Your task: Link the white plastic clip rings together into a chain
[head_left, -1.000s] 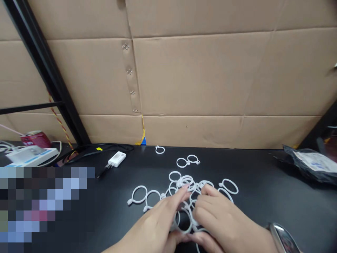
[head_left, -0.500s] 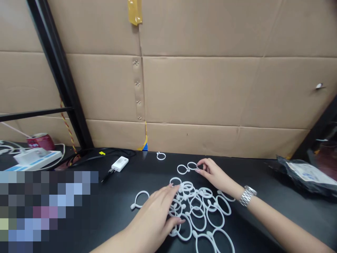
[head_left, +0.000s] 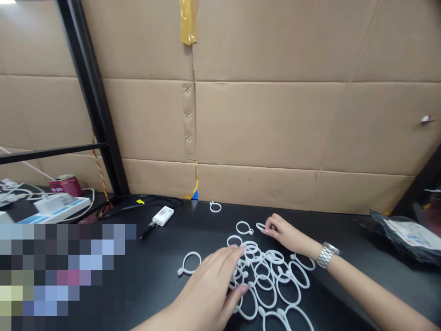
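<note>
A pile of white plastic rings, each with a small knob, lies on the black tabletop. Over the pile's left side rests my left hand, open, thumb and fingers apart, hiding some of the rings. Beyond the pile, my right hand pinches one white ring between thumb and fingertips, holding it tilted. A single ring lies just left of that hand. Another ring is farther back near the cardboard, and one more lies left of my left hand.
A white charger with a black plug lies at the back left. Beyond it are black cables, a power strip and a red can. On the right is a dark plastic package. A cardboard wall closes off the back.
My right hand has lifted and tilted its ring, drawing it rightward away from the ring beside it. My left hand stays on the pile. The view has shifted slightly.
</note>
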The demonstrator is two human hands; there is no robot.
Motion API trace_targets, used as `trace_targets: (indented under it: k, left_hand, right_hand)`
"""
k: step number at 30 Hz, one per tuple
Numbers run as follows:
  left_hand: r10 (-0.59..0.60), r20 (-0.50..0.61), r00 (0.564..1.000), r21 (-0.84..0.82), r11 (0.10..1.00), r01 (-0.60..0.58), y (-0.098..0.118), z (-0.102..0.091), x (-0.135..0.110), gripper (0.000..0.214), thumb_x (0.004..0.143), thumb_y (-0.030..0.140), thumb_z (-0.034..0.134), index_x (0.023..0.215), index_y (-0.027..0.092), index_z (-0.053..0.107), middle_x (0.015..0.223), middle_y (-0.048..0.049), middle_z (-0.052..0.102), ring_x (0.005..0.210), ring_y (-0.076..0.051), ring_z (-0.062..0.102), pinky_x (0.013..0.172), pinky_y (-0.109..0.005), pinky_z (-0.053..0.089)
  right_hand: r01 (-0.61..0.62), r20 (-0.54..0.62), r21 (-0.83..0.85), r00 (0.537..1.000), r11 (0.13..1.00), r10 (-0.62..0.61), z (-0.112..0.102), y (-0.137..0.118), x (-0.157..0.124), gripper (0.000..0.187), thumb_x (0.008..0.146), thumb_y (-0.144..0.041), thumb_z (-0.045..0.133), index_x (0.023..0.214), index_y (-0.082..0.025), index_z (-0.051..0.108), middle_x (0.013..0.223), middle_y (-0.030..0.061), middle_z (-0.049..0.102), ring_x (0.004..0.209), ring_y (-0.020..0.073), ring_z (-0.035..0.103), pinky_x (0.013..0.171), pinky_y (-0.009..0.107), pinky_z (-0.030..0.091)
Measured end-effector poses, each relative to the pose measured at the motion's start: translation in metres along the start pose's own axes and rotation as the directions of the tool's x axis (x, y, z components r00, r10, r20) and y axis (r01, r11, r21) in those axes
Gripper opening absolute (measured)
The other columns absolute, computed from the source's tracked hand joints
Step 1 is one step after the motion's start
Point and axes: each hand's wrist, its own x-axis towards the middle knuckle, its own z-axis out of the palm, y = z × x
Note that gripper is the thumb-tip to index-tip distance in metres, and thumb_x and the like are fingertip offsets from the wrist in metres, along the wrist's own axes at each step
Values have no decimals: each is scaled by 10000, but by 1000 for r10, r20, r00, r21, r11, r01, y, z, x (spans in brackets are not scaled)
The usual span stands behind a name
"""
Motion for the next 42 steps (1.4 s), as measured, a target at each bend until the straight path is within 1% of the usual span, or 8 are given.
trace_targets:
  k: [7, 11, 13, 16, 25, 32, 39, 42]
  left_hand:
    - [-36, -69, 997, 75, 996, 41, 3, -2, -2, 639, 891, 208, 520, 1428, 170, 176, 1346, -161, 512, 1201, -262, 530, 935, -417, 502]
    - [-36, -66, 997, 49, 998, 40, 3, 0, -3, 711, 888, 282, 544, 1458, 213, 124, 1409, -135, 450, 1249, -264, 484, 963, -400, 482]
    - [-23, -52, 998, 14, 1000, 23, 2, 2, -4, 762, 877, 330, 567, 1468, 237, 95, 1407, -126, 456, 1233, -267, 502, 950, -392, 493]
    - [1, -54, 999, -60, 998, -5, 2, 6, -7, 813, 874, 443, 548, 1477, 242, 41, 1390, -138, 475, 1187, -276, 547, 915, -397, 515]
    - [138, -20, 990, -198, 970, -139, 4, 7, -7, 733, 921, 501, 444, 1474, 220, 52, 1325, -131, 549, 1147, -225, 585, 911, -322, 509]
    - [239, -57, 969, -41, 969, -242, 5, 3, -4, 503, 933, 370, 504, 1367, 169, 349, 1254, -122, 600, 1149, -207, 579, 927, -294, 502]
    - [80, -176, 981, 51, 996, -72, 8, -4, -3, 481, 862, 346, 602, 1270, 145, 446, 1145, -127, 659, 995, -219, 661, 831, -296, 562]
    - [-23, -182, 983, -19, 1000, 20, 10, -6, -1, 498, 824, 299, 641, 1265, 164, 454, 1099, -107, 666, 927, -205, 675, 780, -282, 579]
  right_hand:
    - [-88, 58, 546, 996, 833, 67, 12, -40, -47, 353, 889, -522, 444, 720, -224, 360, 636, -79, 261, 512, 88, 263, 514, 235, 348]
    - [-162, 176, 695, 983, 701, 52, 27, -75, -66, 342, 859, -476, 534, 705, -203, 399, 599, -76, 338, 483, 64, 280, 446, 192, 299]
    - [-243, 288, 802, 958, 545, 4, 33, -86, -72, 301, 834, -428, 607, 733, -192, 450, 593, -60, 446, 450, 51, 335, 393, 161, 283]
    - [-301, 357, 860, 932, 412, -65, 44, -90, -78, 266, 807, -390, 661, 759, -182, 502, 589, -45, 533, 413, 45, 403, 365, 148, 311]
    - [-394, 417, 882, 908, 259, -38, 61, -86, -83, 264, 710, -306, 767, 732, -172, 540, 611, -58, 499, 487, 46, 368, 484, 186, 262]
    - [-360, 401, 876, 913, 321, -72, 64, -86, -83, 282, 713, -354, 746, 742, -172, 532, 658, -36, 515, 499, 57, 380, 517, 209, 306]
    - [-198, 187, 720, 978, 665, 89, 54, -83, -80, 318, 924, -488, 441, 789, -201, 456, 573, -70, 459, 475, 72, 386, 474, 197, 336]
    - [-73, 102, 549, 995, 833, 21, 43, -85, -83, 288, 949, -476, 383, 843, -217, 455, 641, -57, 456, 555, 100, 407, 541, 225, 372]
